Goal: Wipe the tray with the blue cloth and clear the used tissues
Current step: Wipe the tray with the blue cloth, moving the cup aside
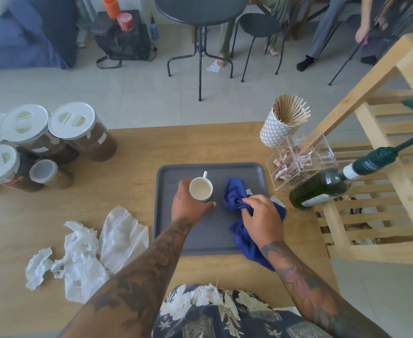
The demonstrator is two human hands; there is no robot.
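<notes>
A dark grey tray (208, 237) lies on the wooden table (132, 172) in front of me. On it stands a white cup (201, 189), and my left hand (188, 203) grips the cup from its left side. A crumpled blue cloth (234, 191) lies across the tray's right half and hangs over its near right corner. My right hand (261, 217) holds the cloth, fingers curled into its folds. Several crumpled white tissues (86, 254) lie on the table to the left of the tray.
Several lidded jars (71, 132) lie stacked at the table's left. A cup of wooden sticks (281, 125), a clear sachet box (298, 164) and a green bottle (322, 189) crowd the right, beside a wooden slatted rack (383, 196). People sit at a round table (200, 8) beyond.
</notes>
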